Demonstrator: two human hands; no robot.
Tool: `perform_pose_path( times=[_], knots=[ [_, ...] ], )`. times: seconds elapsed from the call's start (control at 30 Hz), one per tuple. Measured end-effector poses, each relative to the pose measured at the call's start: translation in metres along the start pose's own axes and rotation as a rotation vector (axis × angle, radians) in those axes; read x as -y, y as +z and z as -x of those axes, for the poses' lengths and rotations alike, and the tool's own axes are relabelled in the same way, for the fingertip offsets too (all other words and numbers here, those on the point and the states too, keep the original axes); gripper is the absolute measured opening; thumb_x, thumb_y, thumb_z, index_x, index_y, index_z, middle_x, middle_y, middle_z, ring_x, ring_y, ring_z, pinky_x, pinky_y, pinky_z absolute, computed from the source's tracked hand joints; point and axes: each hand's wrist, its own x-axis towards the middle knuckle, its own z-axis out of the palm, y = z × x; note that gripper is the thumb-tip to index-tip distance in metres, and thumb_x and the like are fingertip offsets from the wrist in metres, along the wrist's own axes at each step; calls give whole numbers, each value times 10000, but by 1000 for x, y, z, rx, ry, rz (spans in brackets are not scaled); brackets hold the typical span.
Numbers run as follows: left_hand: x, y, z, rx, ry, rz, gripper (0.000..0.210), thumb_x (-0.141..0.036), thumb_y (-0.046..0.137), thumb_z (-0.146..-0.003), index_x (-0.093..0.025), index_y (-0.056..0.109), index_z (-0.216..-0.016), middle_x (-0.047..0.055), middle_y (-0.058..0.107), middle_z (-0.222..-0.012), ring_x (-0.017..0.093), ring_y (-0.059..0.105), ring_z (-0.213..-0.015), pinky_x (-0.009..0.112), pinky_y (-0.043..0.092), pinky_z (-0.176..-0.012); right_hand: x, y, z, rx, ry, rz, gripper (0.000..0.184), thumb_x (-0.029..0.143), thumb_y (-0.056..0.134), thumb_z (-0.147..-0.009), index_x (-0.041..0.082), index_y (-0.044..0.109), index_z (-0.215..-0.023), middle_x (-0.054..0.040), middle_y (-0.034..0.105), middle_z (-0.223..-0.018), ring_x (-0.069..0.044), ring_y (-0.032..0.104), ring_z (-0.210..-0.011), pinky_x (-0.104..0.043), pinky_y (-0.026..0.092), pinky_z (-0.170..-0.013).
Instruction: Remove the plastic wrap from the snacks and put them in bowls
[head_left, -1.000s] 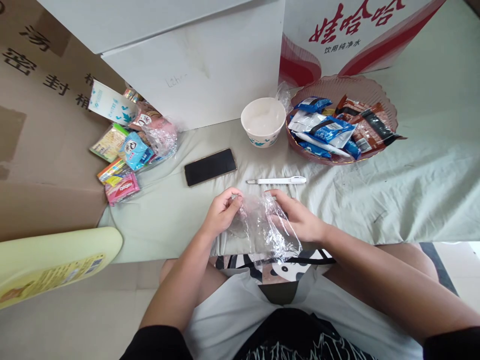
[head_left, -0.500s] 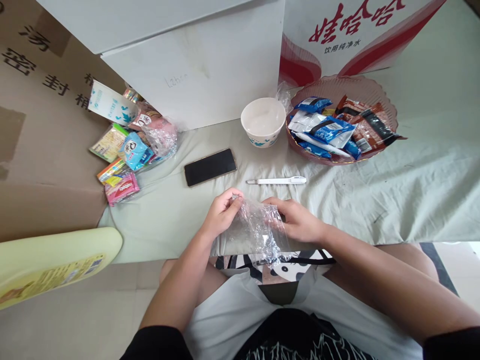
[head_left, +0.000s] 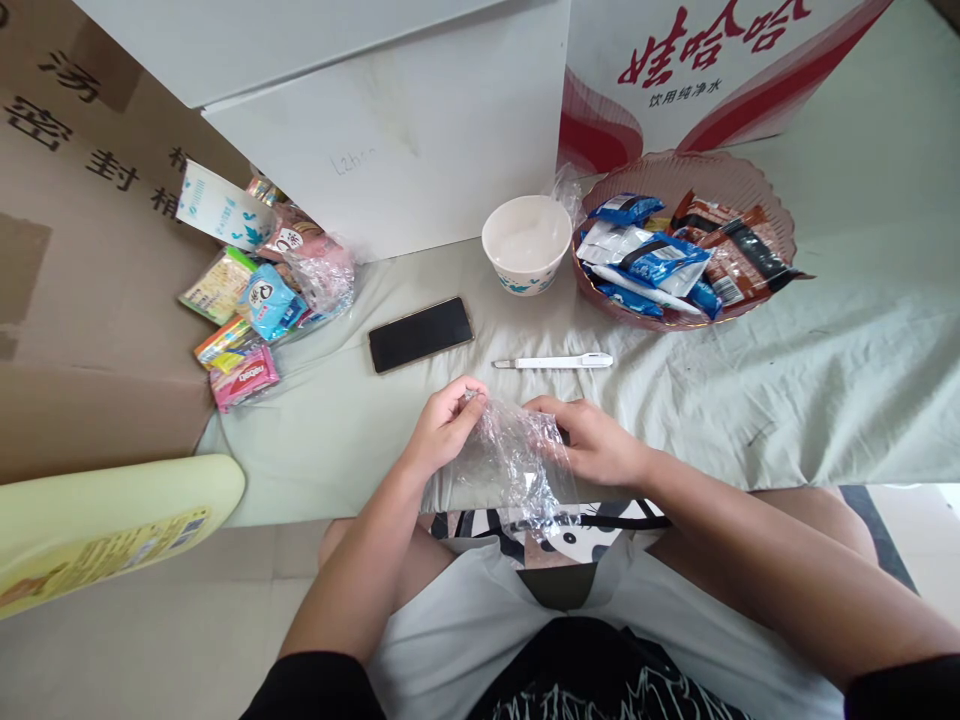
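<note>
A crumpled clear plastic bag (head_left: 517, 455) hangs between my two hands over the table's front edge. My left hand (head_left: 448, 425) pinches its upper left corner between thumb and fingers. On the other side my right hand (head_left: 596, 440) is closed on the bag's right part, its fingertips partly hidden behind the film. Just beyond the hands lies a white pen-like cutter (head_left: 555, 361), and a dark smartphone (head_left: 421, 335) rests to its left. A white paper bowl (head_left: 526, 245) with a blue leaf print stands farther back.
A pink glass dish (head_left: 772, 190) at the back right holds blue and brown snack packets. Several packets, including a pink one (head_left: 246, 378), lie at left by a cardboard box (head_left: 97, 300). White boxes (head_left: 450, 150) line the back; a yellow container (head_left: 112, 530) juts in at left.
Almost nothing differs. The hanging lower part of the plastic bag has shifted slightly, while both hands keep their hold in about the same place.
</note>
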Motion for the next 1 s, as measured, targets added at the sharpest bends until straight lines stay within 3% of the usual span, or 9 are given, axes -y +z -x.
perform_pose_path(
  times=[0.27, 0.53, 0.67, 0.83, 1.0],
  knots=[
    [1, 0, 0, 0, 6, -26, 382, -558, 577, -924, -179, 606, -883, -29, 563, -619, 107, 476, -539, 226, 356, -525, 1, 1, -1, 11, 11, 24, 334, 377, 500, -951, 163, 636, -1168, -130, 741, -1080, -241, 709, -862, -342, 526, -708],
    [0, -1, 0, 1, -7, -21, 370, -552, 589, -914, -183, 610, -891, -24, 581, -615, 113, 493, -531, 233, 363, -522, 0, 2, -1, -2, 5, 41, 335, 443, 494, -977, 199, 644, -1151, -70, 737, -946, -209, 685, -785, -324, 509, -700],
    [-2, 0, -1, 3, -23, 4, 372, -562, 605, -898, -191, 597, -878, -12, 634, -635, 124, 535, -548, 235, 397, -532, 3, -1, 0, -28, -4, 58, 379, 519, 441, -1008, 213, 664, -1033, -47, 690, -826, -213, 659, -766, -330, 492, -713],
    [-2, 0, 0, 5, -19, 31, 371, -559, 635, -878, -190, 595, -877, 2, 669, -666, 138, 579, -577, 248, 431, -564, 4, -3, 2, -71, 12, -168, 463, 589, 414, -1005, 194, 657, -1018, -56, 668, -845, -212, 625, -756, -366, 506, -748],
    [2, 2, 1, -26, 2, 19, 388, -571, 617, -894, -182, 608, -888, 1, 648, -642, 132, 562, -555, 242, 403, -539, 3, 1, 4, -184, 85, -408, 614, 594, 144, -1044, 189, 580, -1198, -118, 684, -1102, -265, 659, -1010, -458, 547, -904]
  ],
)
